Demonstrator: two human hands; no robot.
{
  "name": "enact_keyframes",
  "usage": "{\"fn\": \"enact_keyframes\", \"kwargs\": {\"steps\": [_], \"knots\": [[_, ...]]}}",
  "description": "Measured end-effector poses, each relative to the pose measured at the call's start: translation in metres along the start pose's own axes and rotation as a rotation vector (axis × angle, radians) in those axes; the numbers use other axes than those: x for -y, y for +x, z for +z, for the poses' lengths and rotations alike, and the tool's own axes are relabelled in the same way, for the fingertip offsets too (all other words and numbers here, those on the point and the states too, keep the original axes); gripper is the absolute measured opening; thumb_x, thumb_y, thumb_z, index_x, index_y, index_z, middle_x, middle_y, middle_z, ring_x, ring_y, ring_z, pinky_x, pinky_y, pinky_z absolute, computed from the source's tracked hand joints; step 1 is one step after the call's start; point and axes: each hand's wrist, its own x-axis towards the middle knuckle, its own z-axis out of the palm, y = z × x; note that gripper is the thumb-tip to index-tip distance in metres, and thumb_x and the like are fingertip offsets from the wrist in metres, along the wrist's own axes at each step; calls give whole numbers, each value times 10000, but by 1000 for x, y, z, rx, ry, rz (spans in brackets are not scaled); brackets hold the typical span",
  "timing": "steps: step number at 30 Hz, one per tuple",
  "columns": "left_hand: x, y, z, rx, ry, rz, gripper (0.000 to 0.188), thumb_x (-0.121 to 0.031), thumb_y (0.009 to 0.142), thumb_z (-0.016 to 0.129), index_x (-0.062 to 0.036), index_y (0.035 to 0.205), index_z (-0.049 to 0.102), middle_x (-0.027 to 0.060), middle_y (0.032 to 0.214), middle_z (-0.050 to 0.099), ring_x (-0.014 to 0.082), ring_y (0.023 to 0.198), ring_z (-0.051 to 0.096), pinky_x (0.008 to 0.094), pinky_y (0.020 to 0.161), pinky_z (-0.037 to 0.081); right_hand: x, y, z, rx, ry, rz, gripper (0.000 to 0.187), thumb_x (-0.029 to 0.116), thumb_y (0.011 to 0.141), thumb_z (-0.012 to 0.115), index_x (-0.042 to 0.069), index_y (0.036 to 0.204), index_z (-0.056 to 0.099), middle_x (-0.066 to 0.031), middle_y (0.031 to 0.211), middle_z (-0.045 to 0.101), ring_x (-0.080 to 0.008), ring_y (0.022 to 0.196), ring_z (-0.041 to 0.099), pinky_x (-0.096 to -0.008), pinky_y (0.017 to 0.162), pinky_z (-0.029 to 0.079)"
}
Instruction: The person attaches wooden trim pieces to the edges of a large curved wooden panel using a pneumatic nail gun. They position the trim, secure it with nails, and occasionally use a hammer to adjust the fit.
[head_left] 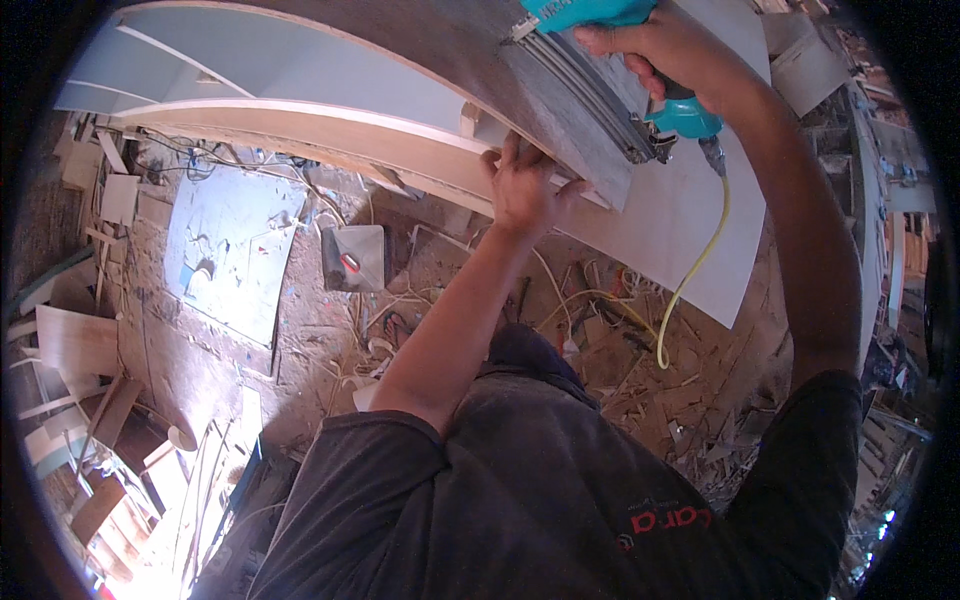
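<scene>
We grip the teal nail gun [690,118] in the right hand [668,50], fingers closed around its handle. The tool lies over the dark panel [450,50] at the upper right, its ribbed magazine slanting toward the panel's near corner; we cannot tell whether its nose touches the surface.

We keep the left hand [522,195] at the panel's near edge, beside the wooden block [468,119], with fingers bent and thumb spread; we cannot tell whether it grips the edge. The long wooden strip [330,128] curves away to the left.

Our forearms stand well apart, leaving open room between them. Through this space, the yellow hose [716,240] drops from the handle, passing over the pale sheet [690,265] and its near edge. Below, cords and wood scraps [640,370] crowd the floor around the grey bin [370,250].
</scene>
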Motion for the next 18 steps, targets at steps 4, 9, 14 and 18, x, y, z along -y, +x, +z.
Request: {"fn": "enact_keyframes", "kwargs": {"steps": [4,9,14,18], "knots": [[-2,-2,-1,36,-48,5,360,-510,650,870,-208,835,809,17,1266,693,295,1309,469,570,1016,306,-3,1,2,-26,-45,55,188,249,970,676,64,969,646,27,569,463,-81,450,419,-272,429,340],[0,-3,6,-5,-9,41,424,-507,662,867,-210,957,803,13,1237,703,298,1327,458,559,1030,296,15,-9,-3,8,-249,41,249,311,979,661,72,910,669,36,561,464,-93,438,408,-288,428,331],[-3,-1,2,134,18,-18,485,-525,699,841,-202,1058,790,23,1302,671,300,1378,418,578,1055,276,-3,-7,-7,-80,-420,44,323,384,940,691,83,821,683,14,555,523,-112,435,459,-300,451,379],[1,8,-11,210,83,-68,549,-532,724,819,-190,1149,757,41,1425,592,295,1428,372,603,1068,275,-48,-12,11,-171,-48,-196,387,451,885,745,93,787,635,27,502,480,-96,416,482,-269,471,402]]}}
